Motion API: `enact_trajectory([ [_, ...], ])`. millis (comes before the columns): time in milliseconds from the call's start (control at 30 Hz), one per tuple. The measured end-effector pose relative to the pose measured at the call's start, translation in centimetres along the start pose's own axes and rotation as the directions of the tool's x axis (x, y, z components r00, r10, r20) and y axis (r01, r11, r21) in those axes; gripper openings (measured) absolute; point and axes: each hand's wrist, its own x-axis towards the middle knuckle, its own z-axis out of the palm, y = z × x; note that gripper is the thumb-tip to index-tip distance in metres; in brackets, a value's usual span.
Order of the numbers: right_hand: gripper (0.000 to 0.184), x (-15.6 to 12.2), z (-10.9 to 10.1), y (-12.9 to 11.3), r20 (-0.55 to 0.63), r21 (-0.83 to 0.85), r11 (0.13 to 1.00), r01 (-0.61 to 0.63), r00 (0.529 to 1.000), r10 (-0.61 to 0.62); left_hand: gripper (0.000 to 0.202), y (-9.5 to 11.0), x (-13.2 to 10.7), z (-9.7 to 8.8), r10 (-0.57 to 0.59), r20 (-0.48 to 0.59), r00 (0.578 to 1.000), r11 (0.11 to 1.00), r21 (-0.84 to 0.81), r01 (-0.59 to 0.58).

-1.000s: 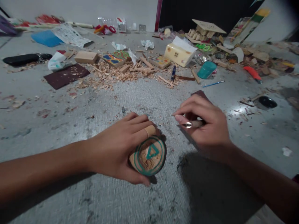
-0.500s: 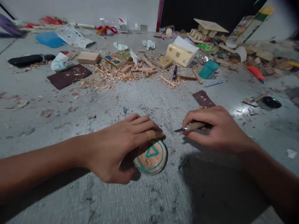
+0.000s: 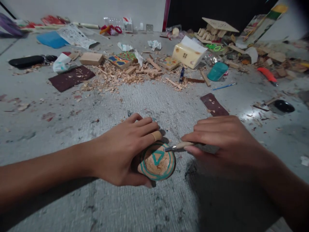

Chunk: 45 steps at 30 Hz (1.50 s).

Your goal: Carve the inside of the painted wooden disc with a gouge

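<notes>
A round wooden disc (image 3: pixel 161 166) lies on the grey surface, marked with green rings and a green triangle. Part of its face is carved rough between triangle and ring. My left hand (image 3: pixel 130 148) grips the disc from its left side, with a tan bandage (image 3: pixel 156 136) around one finger. In my right hand (image 3: pixel 222 145) is a wood carving knife (image 3: pixel 180 146), its light wooden handle pinched between thumb and fingers. The metal tip points left and reaches over the disc's upper right, by the triangle; whether it touches the wood I cannot tell.
Wood shavings (image 3: pixel 113 77) and scraps are heaped farther back. Dark sandpaper (image 3: pixel 214 104) lies beyond my right hand, another brown sheet (image 3: pixel 71 78) at left. Behind stand a yellow tissue pack (image 3: pixel 188 54), a teal cup (image 3: pixel 217 71) and a small stick-built model (image 3: pixel 213 30).
My right hand has brought the knife left and down, so its tip is now over the disc. My left thumb has shifted along the disc's lower edge, and the disc has turned slightly.
</notes>
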Motion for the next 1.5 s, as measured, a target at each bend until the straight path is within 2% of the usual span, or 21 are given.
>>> enact_trajectory([
  [233,0.022,0.0,-0.1,-0.8,0.039,-0.135,0.991,0.005,0.999,0.0,0.057,0.7,-0.2,0.1,-0.017,-0.002,1.0,1.0,0.002,0.017],
  [367,0.021,0.1,-0.3,-1.5,0.071,-0.201,0.98,0.0,0.997,0.015,0.057,1.1,-0.3,0.2,-0.048,0.004,0.999,0.999,0.025,0.048],
  [633,0.029,0.1,-0.3,-2.6,0.031,-0.307,0.952,0.011,1.0,-0.002,0.051,1.8,-0.4,0.3,-0.045,-0.002,0.999,0.998,0.051,0.045],
  [767,0.028,0.0,0.5,-2.6,0.011,-0.278,0.96,0.016,1.0,-0.013,0.049,1.9,-0.2,0.5,-0.045,-0.014,0.999,0.999,0.014,0.045],
  [867,0.027,-0.2,1.7,-2.4,-0.068,-0.199,0.98,0.016,0.997,-0.03,0.051,2.3,0.0,0.7,-0.048,-0.016,0.999,0.999,-0.007,0.048],
  [1000,0.025,-0.4,2.9,-2.4,-0.111,-0.227,0.974,-0.01,0.994,-0.015,0.056,2.7,-0.1,0.6,-0.081,0.001,0.997,0.997,0.005,0.081],
  [1133,0.022,-0.3,2.7,-2.2,-0.103,-0.215,0.977,-0.001,0.994,-0.021,0.063,2.7,-0.6,0.2,-0.148,0.022,0.989,0.988,0.045,0.146],
  [1233,0.022,-0.2,2.4,-2.2,-0.081,-0.234,0.972,-0.014,0.997,-0.005,0.061,2.8,-0.9,0.0,-0.172,-0.013,0.985,0.979,0.106,0.173],
  [1333,0.021,0.0,2.2,-2.2,-0.093,-0.231,0.973,-0.014,0.996,-0.007,0.054,3.0,-1.0,0.0,-0.191,-0.061,0.98,0.97,0.142,0.198],
  [1500,0.021,0.0,1.9,-2.3,-0.064,-0.25,0.968,-0.005,0.998,-0.011,0.038,3.5,-1.2,0.1,-0.192,-0.065,0.979,0.971,0.133,0.199],
])
